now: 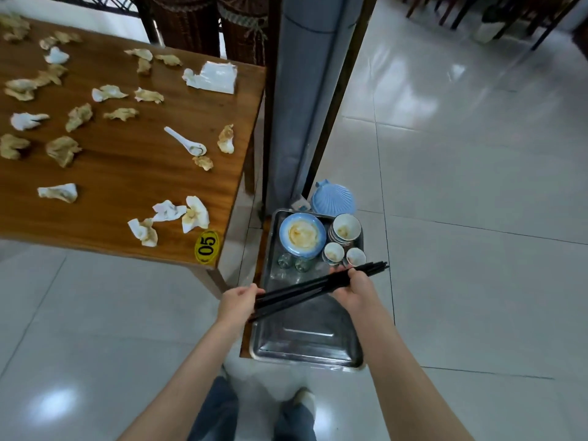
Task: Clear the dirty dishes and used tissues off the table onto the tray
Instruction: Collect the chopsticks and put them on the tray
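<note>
Both hands, left hand (237,300) and right hand (351,288), clamp opposite ends of the black chopsticks (318,286) held above the tray (305,351); letting go unevenly could roll loose sticks off its rim, or knock the small cups (334,252) just beyond the right grip.

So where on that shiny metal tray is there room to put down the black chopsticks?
The near half of the shiny metal tray is bare, between its front rim and the two clear glasses. The far half is crowded: blue-rimmed dirty plate, stacked white bowls, two small cups. Both hands, left hand and right hand, hold the black chopsticks above it.
</note>
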